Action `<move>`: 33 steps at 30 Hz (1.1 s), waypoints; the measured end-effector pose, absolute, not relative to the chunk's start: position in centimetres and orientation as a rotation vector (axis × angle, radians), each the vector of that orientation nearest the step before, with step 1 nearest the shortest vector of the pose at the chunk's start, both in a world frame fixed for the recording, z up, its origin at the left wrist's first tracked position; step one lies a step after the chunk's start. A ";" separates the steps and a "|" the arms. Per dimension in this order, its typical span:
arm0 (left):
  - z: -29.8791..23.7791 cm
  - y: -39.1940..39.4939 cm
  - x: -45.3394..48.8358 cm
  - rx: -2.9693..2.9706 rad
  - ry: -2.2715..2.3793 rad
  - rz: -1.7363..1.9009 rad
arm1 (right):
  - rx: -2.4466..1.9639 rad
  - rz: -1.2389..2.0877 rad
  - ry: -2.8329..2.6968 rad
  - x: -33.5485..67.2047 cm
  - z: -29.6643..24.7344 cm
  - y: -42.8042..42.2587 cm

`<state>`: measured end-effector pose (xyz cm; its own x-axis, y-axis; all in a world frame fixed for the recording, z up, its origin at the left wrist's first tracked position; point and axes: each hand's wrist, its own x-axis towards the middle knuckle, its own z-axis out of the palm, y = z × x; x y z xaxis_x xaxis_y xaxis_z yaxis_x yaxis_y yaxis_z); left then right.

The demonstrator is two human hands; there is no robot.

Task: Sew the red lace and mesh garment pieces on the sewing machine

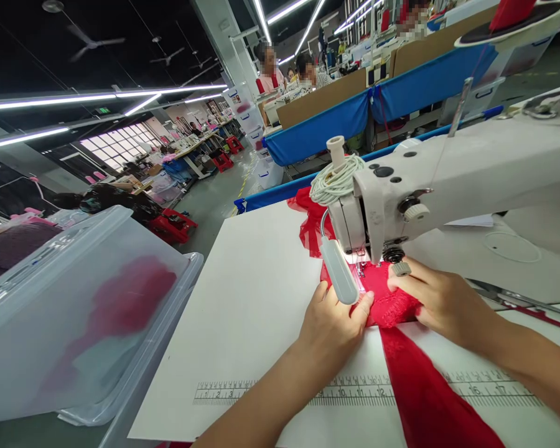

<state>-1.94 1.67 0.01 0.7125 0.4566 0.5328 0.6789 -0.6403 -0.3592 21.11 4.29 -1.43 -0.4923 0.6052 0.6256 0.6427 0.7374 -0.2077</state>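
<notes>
Red lace-trimmed fabric lies under the presser foot of a white sewing machine, with a long strip hanging toward me over the table's front. At the fabric's left edge, my left hand holds it between thumb and fingers; a small grey lamp hides part of those fingers. My right hand grips the lace part on the right, its fingertips partly behind a machine knob. More sheer red fabric bunches behind the needle area.
A printed ruler runs along the white table's front. To the left stands a translucent plastic bin with red material inside. Coiled pale cord sits on the machine head. Beyond, people work at other machines beside blue cloth troughs.
</notes>
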 end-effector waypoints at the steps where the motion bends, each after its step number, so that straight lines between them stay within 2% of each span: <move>1: 0.0 1.7 -1.9 -2.373 -0.863 -0.542 | -0.932 -0.064 -2.187 21.0 -1.3 4.2; 7: -0.1 1.6 -2.1 -2.398 -0.865 -0.538 | -0.994 -0.090 -1.871 21.0 0.2 3.9; 14: 0.3 1.6 -1.9 -2.391 -0.855 -0.527 | -0.937 0.019 -2.003 21.9 0.0 4.6; 18: 0.4 1.6 -2.0 -2.399 -0.902 -0.509 | -0.798 -0.090 -2.254 21.9 -1.0 5.1; 23: 0.5 1.5 -2.3 -2.474 -0.937 -0.385 | -0.954 -0.279 -2.202 21.3 -1.1 5.5; 31: 0.7 1.3 -2.3 -2.501 -0.971 -0.402 | -0.898 0.056 -2.116 20.9 -1.0 5.7; 33: 0.7 1.3 -2.2 -2.502 -0.969 -0.414 | -0.956 0.015 -2.132 21.0 -1.4 5.9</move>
<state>-2.24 1.34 0.69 0.7124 0.5651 0.4162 0.6913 -0.6672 -0.2774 20.98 5.93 -1.40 -0.4099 0.6365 0.6533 0.6275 0.7166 -0.3045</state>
